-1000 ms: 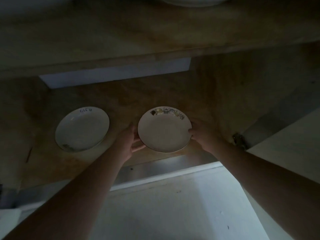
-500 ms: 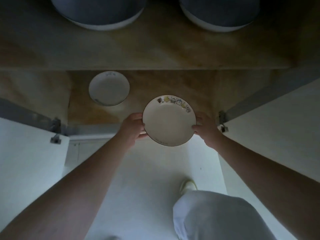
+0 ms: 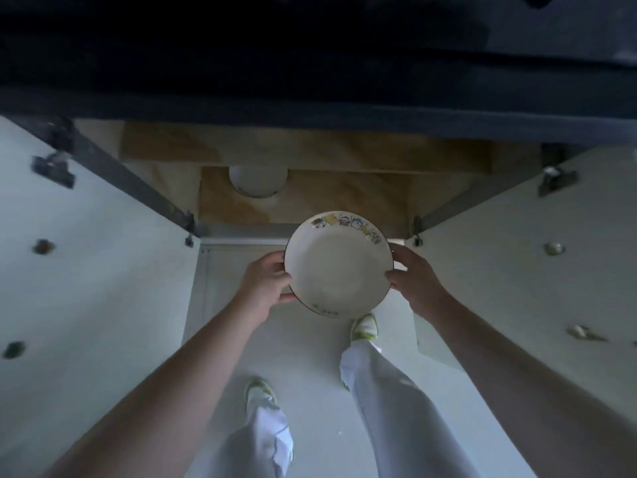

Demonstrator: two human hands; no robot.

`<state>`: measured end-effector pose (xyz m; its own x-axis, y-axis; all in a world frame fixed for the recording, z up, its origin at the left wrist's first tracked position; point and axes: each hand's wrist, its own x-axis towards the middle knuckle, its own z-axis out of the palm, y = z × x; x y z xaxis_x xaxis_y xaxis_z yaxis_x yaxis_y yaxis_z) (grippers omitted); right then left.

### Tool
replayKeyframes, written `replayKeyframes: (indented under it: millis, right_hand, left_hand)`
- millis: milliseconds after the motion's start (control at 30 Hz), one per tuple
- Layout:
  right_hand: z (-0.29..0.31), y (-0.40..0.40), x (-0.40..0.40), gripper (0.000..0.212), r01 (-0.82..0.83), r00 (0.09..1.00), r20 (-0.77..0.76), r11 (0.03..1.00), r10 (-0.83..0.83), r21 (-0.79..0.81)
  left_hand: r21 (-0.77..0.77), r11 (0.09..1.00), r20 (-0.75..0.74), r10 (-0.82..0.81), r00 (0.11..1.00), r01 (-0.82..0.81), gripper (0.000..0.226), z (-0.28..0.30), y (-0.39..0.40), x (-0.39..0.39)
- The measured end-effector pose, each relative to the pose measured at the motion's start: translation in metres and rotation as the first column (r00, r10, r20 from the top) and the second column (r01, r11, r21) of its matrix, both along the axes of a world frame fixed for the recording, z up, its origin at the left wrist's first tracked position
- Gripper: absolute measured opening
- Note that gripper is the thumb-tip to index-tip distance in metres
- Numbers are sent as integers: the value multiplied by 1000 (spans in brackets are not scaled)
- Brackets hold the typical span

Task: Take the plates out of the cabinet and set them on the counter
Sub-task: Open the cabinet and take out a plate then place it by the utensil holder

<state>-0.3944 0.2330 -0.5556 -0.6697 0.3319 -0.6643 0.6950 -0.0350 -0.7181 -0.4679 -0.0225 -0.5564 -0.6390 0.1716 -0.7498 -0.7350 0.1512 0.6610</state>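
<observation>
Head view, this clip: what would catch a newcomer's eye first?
The pale plate with small cartoon figures along its far rim, held at centre frame in front of the open cabinet, with the left hand and right hand gripping opposite edges. Next, a second plate inside on the cabinet's wooden floor, back left, partly hidden under the shelf. Both white doors stand swung wide open.

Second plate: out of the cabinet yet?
No, the second plate sits on the cabinet shelf, while both hands hold the decorated plate.
</observation>
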Motion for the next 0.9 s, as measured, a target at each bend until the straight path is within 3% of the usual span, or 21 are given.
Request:
replayKeyframes:
  millis: [133,367,667,900]
  right_hand:
    - [70,-19,26,65,45,999,14,999,-45,-8]
    - [185,-77,85,68,-73,997,-8,992,74,105]
    - [314,-110,138,65,12,982,-187,1000,-8,20]
    - [392,-94,178,57,55,951,-300,995,-77,-79]
  left_hand:
    - [0,1000,-34,-6,999,6,44,77,-27,28]
    - [8,999,-96,-52,994,53,43,214,-83,85]
    - [-55,995,-286,-95,953,83,47,337,-116,130]
    - [23,963,-396,-237,887,268,47,417,-109,139]
